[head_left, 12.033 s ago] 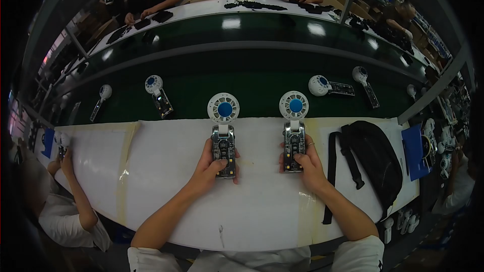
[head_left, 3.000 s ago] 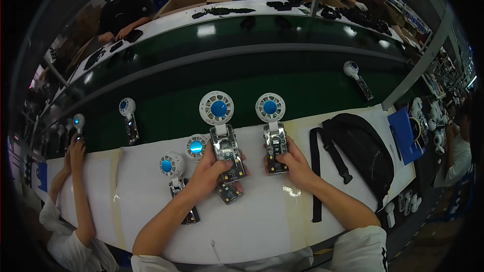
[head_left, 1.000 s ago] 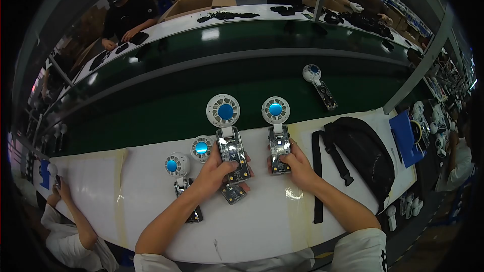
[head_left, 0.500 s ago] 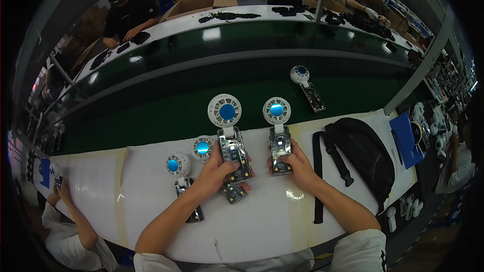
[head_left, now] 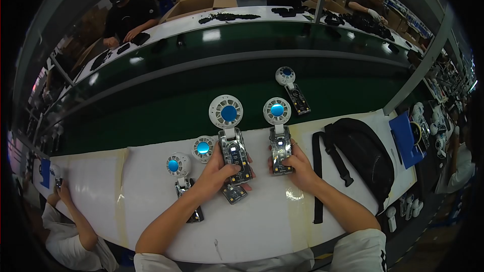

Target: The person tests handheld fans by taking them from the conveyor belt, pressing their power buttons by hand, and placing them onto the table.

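My left hand (head_left: pixel 216 172) is wrapped round the clear body of a handheld fan (head_left: pixel 236 163), its thumb on the front. The fan has a round white head with a blue centre, and a small white light shows on its body. My right hand (head_left: pixel 297 167) grips a second handheld fan (head_left: pixel 279 146) of the same kind, also lit, thumb on its front. Beneath my left hand lies another fan's round head (head_left: pixel 203 148); a clear body (head_left: pixel 234 194) shows below the hand, and the part between is hidden. Left of it rests another fan (head_left: pixel 177 165), partly behind my forearm.
A fan (head_left: pixel 294 90) lies on the green conveyor belt (head_left: pixel 166 116) beyond the white table (head_left: pixel 151 196). On the right are a black waist bag (head_left: pixel 360 158) and a blue tray (head_left: pixel 406 141) with tape. A co-worker's hands (head_left: pixel 63 191) hold a fan at far left.
The fan on the green belt has moved left. A white light now shows on the fan in my left hand, and my left thumb has shifted slightly. Both held fans stay nearly in place.
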`<state>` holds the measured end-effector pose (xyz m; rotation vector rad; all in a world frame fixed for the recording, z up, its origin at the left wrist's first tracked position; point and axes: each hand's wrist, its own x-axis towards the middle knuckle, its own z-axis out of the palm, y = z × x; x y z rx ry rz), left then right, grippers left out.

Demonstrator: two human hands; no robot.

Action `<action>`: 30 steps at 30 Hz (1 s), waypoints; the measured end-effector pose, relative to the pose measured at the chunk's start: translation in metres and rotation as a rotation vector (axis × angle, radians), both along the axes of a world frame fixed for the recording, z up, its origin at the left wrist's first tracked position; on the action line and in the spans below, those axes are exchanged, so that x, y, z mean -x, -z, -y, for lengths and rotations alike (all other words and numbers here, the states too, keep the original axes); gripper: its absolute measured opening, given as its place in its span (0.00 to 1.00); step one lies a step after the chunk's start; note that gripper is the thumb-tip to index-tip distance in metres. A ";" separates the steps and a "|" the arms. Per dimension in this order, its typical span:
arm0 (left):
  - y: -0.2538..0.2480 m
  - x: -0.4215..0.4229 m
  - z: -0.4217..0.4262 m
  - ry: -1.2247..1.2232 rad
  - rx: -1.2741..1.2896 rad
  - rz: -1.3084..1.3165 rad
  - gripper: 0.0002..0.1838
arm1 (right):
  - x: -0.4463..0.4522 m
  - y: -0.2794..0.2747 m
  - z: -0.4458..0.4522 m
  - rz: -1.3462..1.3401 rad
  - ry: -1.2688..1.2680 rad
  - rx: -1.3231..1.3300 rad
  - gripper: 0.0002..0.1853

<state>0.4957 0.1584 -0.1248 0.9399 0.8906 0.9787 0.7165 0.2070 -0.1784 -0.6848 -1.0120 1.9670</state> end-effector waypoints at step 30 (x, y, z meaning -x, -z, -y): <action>-0.048 -0.010 0.022 -0.200 -0.581 -0.423 0.11 | -0.004 -0.052 0.004 0.152 0.075 -0.342 0.19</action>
